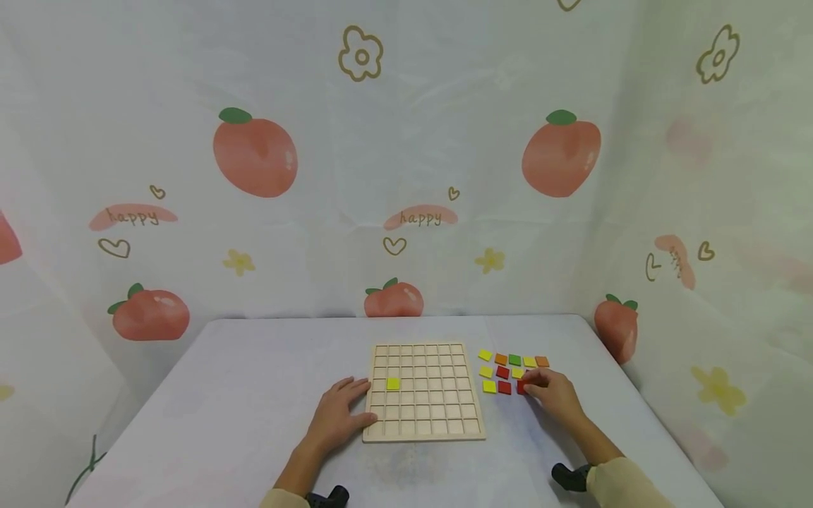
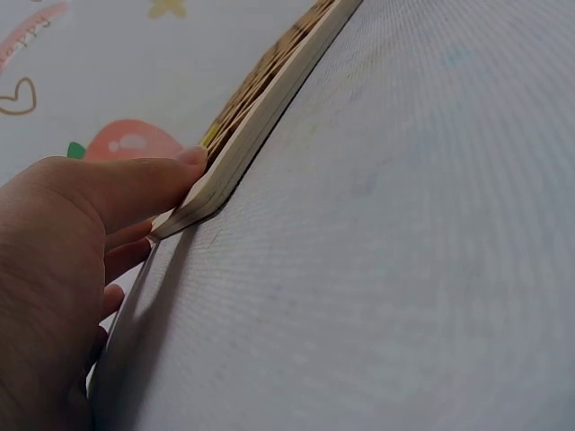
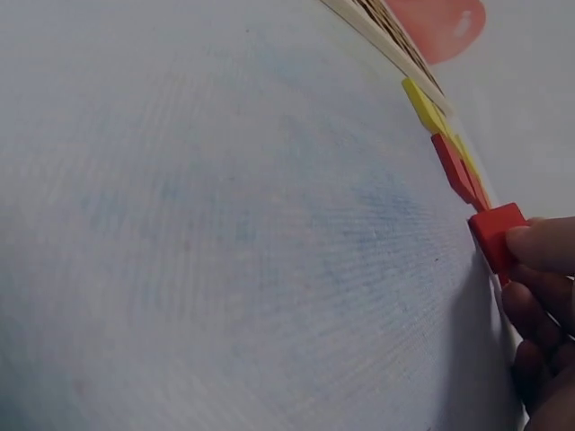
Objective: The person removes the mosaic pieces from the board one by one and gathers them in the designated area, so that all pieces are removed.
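A wooden grid board [image 1: 423,432] lies flat on the table, with one yellow square tile [image 1: 393,384] in a cell towards its left side. My left hand [image 1: 339,414] rests at the board's left edge. In the left wrist view its thumb [image 2: 148,186] lies on the corner of the rim, the other fingers extended beside the edge. To the right of the board my right hand [image 1: 557,396] pinches a red square tile [image 3: 499,235] between thumb and fingers. That tile is tilted up in the right wrist view, close over the table.
Loose tiles lie in rough rows right of the board, among them a green tile [image 1: 514,360], an orange tile [image 1: 542,361], a yellow tile [image 1: 489,386] and a red tile [image 1: 504,388]. A printed cloth [image 1: 317,268] hangs behind the white table [image 1: 254,395].
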Demonstrator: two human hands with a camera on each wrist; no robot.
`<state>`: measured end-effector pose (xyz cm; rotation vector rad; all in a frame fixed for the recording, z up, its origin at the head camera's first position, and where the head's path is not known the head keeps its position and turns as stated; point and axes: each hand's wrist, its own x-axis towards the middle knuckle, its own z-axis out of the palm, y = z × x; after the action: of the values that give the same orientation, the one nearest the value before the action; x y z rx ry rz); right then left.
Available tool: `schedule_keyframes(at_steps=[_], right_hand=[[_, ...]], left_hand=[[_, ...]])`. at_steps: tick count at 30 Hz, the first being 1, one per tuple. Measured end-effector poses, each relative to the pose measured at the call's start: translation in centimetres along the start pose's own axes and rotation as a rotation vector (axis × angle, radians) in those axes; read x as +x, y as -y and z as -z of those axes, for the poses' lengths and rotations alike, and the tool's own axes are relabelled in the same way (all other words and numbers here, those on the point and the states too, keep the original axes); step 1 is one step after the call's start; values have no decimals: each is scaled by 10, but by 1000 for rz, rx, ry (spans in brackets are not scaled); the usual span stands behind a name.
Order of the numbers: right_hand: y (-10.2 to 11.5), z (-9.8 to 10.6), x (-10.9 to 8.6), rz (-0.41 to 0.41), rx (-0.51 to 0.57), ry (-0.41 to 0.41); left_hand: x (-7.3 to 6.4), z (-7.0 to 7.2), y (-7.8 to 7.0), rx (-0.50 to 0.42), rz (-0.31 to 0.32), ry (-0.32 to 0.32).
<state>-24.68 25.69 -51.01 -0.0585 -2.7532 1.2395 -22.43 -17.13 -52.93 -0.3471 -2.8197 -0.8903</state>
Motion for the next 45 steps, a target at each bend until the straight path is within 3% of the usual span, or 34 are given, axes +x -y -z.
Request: schedule_keyframes(at_steps=[11,20,25,33,45], right_hand=[[3,1,5,-8,-59,42],[10,1,18,-10,-49,17],[22,-1,23,-26,-22,17],[47,-9,27,39,-15,-3],[77,-32,32,88,82,5]], left_hand=[[-1,1,-2,-5,8,4],[-1,2,-3,0,7,-2],[-1,2,-3,7,11,5],[-1,2,-2,5,4,4],[-1,0,-1,19,18,8]])
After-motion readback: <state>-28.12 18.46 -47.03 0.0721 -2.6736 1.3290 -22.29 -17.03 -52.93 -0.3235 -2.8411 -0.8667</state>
